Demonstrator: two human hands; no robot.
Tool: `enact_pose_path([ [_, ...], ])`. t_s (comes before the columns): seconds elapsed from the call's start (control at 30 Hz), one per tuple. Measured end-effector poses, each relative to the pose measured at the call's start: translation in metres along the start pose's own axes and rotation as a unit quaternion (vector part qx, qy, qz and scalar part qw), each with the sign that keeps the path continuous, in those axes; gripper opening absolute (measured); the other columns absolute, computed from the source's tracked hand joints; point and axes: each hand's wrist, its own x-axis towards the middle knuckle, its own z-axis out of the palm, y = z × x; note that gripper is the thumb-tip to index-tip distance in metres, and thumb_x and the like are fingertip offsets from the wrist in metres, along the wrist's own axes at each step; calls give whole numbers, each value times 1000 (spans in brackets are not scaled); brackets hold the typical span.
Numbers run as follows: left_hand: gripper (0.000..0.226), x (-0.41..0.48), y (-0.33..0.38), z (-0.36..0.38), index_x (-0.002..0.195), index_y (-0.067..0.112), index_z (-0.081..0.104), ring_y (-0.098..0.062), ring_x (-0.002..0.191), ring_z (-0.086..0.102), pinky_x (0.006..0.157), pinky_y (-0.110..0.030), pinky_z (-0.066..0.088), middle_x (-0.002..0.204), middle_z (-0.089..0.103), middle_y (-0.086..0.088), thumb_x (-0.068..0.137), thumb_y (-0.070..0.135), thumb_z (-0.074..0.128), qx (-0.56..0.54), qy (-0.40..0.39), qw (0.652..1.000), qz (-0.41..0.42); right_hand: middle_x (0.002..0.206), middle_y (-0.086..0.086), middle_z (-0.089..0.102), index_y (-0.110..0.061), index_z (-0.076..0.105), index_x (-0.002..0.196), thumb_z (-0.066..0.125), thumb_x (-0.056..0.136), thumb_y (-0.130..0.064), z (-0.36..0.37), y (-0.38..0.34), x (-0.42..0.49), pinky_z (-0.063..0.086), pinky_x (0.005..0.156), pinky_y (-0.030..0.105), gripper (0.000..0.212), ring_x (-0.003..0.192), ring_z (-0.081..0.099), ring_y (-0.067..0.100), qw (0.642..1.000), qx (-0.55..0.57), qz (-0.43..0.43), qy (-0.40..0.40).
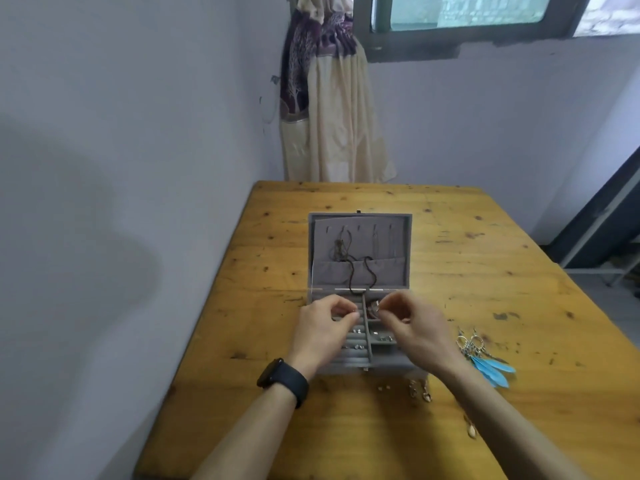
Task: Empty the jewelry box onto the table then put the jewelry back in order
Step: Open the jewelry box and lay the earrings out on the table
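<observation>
1. The jewelry box [363, 366] stands open in the middle of the wooden tabletop [485, 254], and its lid [398, 271] is upright behind the tray, facing the person
2. A dark cord necklace [341, 247] hangs inside the lid and loops down over the lid pocket to the back edge of the tray; thinner chains hang beside it, too fine to tell apart
3. Both hands are above the back half of the tray and hide a part of it. The left hand [322, 330] has its fingers curled, with thumb and forefinger tips pressed together; if something is between them, it cannot be told
4. The right hand [415, 327] is also curled, and its thumb and forefinger pinch a small silver piece [378, 309] just over the divider of the tray
5. Some little shiny items [358, 330] lie in the compartments between the two hands, too small to name
6. A pair of blue feather earrings [485, 358] lies on the tabletop to the right of the box, near the right wrist but apart from the box
7. In front of the box lie small studs [383, 388] and gold pieces [420, 393]; the right forearm partly covers the gold ones
8. A dark watch [282, 381] is on the left wrist
9. Behind the tabletop a tied curtain [329, 116] hangs in the corner under a window [450, 15]
</observation>
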Motion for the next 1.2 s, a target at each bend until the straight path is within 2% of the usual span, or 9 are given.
enact_pose_path([
  [0.1, 10, -29, 7, 0, 97, 31, 75, 8, 85, 64, 74, -13, 53, 87, 71, 19, 88, 35, 73, -39, 1, 999, 20, 82, -11, 70, -28, 66, 91, 70, 92, -22, -24, -1, -43, 51, 65, 18, 7, 77, 64, 5, 994, 84, 12, 67],
  [0.23, 9, -75, 10, 20, 93, 31, 77, 8, 83, 66, 74, -12, 52, 83, 73, 21, 84, 34, 78, -66, -44, 997, 10, 86, -16, 73, -29, 71, 92, 73, 89, -23, -30, 17, -103, 54, 68, 25, 7, 76, 67, 9, 990, 100, 51, 86],
  [0.33, 8, -100, 6, 44, 88, 32, 79, 9, 80, 65, 71, -10, 48, 79, 73, 23, 81, 35, 79, -42, -77, 996, -14, 85, -21, 72, -33, 73, 92, 74, 89, -26, -24, 33, -136, 49, 65, 16, 8, 76, 65, 6, 995, 57, 58, 51],
  [0.4, 8, -110, 3, 57, 87, 34, 78, 9, 80, 65, 74, -17, 51, 80, 73, 23, 81, 39, 77, -17, -90, 996, -19, 85, -22, 71, -35, 72, 92, 75, 88, -27, -20, 43, -149, 45, 67, 12, 9, 80, 63, 5, 998, 11, 50, 33],
  [0.5, 7, -114, 1, 69, 87, 39, 75, 4, 82, 64, 77, -28, 55, 84, 72, 23, 83, 44, 74, 23, -86, 996, -13, 85, -29, 64, -34, 72, 92, 76, 87, -22, -12, 57, -155, 42, 70, 14, 13, 79, 58, 4, 998, -50, 29, 32],
  [0.63, 9, -113, -1, 76, 89, 44, 75, -3, 89, 61, 77, -35, 55, 91, 64, 20, 82, 50, 72, 62, -68, 996, 10, 92, -27, 62, -34, 74, 93, 76, 87, -25, -7, 66, -154, 36, 81, 14, 11, 95, 50, 10, 995, -73, 18, 70],
  [0.7, 11, -113, 0, 78, 89, 45, 74, -4, 92, 60, 78, -35, 53, 92, 63, 20, 82, 52, 71, 84, -62, 994, 15, 92, -24, 63, -35, 76, 93, 76, 87, -28, -6, 67, -154, 39, 83, 20, 9, 100, 49, 12, 993, -72, 26, 94],
  [0.87, 18, -114, 4, 82, 94, 47, 73, -4, 95, 57, 77, -31, 50, 94, 65, 21, 83, 59, 68, 129, -56, 990, 24, 93, -18, 72, -34, 76, 97, 72, 89, -35, -1, 72, -154, 49, 78, 46, 9, 92, 50, 13, 990, -88, 28, 103],
  [1.2, 25, -116, 4, 84, 105, 53, 69, -1, 90, 52, 69, -26, 47, 89, 62, 24, 83, 63, 66, 151, -47, 987, 36, 100, -11, 73, -30, 76, 106, 73, 89, -34, 5, 81, -157, 50, 79, 45, 18, 96, 53, 15, 985, -104, 15, 139],
])
